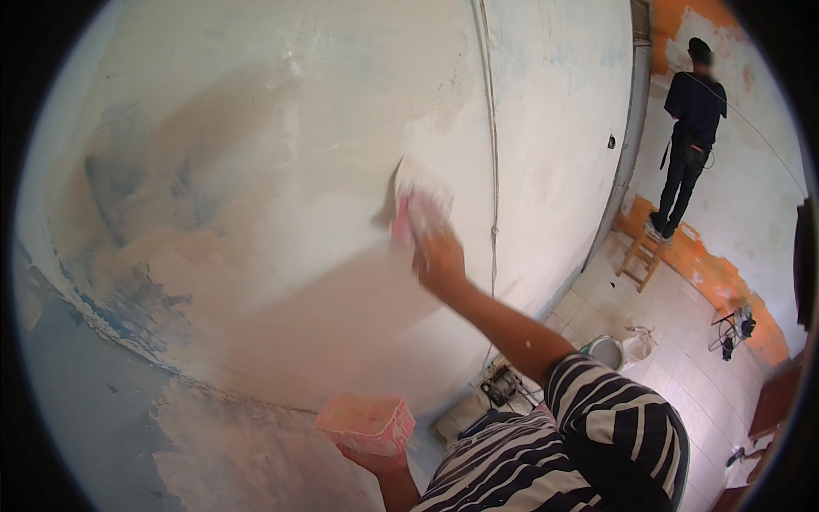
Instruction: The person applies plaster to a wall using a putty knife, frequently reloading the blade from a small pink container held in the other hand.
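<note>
My right hand (439,263) grips a putty knife (422,183) with a pink handle, its wide whitish blade against the wall. Blade and fingers are slightly smeared by motion. Below and to the left, my left hand (381,462) holds a pink plastic tub (367,437) from underneath. Pale filler (368,410) shows inside the tub, and its sides are streaked with white. The wall (341,205) is coated in whitish filler, with bluish patches (141,303) showing through at the left.
A cable (492,154) runs down the wall to the right of the knife. On the tiled floor stand buckets (604,352) and a dark tool (502,388). Far right, another person (695,111) stands on a wooden stool (641,253) facing a partly orange wall.
</note>
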Tool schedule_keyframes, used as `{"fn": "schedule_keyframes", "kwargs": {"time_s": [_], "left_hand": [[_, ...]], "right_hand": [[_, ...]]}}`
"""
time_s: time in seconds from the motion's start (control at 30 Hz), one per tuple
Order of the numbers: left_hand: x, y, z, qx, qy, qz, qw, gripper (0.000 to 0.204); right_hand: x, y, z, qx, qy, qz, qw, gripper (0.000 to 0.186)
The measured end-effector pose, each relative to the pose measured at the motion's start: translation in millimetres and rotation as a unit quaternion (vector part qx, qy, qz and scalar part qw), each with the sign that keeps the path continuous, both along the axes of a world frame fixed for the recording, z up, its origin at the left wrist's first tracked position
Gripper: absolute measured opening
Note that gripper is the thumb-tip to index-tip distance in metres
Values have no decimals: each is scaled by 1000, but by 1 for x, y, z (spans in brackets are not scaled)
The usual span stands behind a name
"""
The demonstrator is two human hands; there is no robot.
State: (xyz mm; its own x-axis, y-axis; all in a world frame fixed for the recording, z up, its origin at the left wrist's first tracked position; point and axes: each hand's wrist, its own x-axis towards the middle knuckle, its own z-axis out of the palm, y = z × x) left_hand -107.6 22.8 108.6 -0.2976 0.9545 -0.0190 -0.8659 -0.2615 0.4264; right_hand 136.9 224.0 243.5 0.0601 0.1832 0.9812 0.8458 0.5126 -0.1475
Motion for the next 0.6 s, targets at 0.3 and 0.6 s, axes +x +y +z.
{"fn": "schedule_keyframes", "kwargs": {"time_s": [0.3,0.6], "left_hand": [[4,-4,-4,52,56,-8,997,51],[15,-7,22,21,-25,-22,999,49]], "right_hand": [[58,15,111,45,132,-75,987,74],[6,-45,16,-31,80,19,996,79]]}}
